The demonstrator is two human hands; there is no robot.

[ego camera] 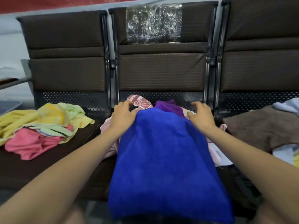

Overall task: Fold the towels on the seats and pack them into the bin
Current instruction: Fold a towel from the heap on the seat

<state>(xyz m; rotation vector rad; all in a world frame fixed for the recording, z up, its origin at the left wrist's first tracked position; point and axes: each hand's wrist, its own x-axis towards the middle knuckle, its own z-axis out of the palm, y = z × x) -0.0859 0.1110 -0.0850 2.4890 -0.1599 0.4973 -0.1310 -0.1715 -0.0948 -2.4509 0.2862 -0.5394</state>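
Brown seats [161, 70] are filling the frame. You are spreading the blue towel [161, 159] at centre; your left hand [123, 115] and right hand [200, 115] are seemingly pinching its far corners. Next, fold it; the bin is possibly that grey edge at far left.

A royal-blue towel [163, 159] covers purple cloth [168, 106] and a red-and-white patterned towel [140, 101]. Yellow [19, 122], pale-green striped [53, 128] and pink [32, 143] towels lie on dark-brown seats [161, 71]; a brown towel [262, 128].
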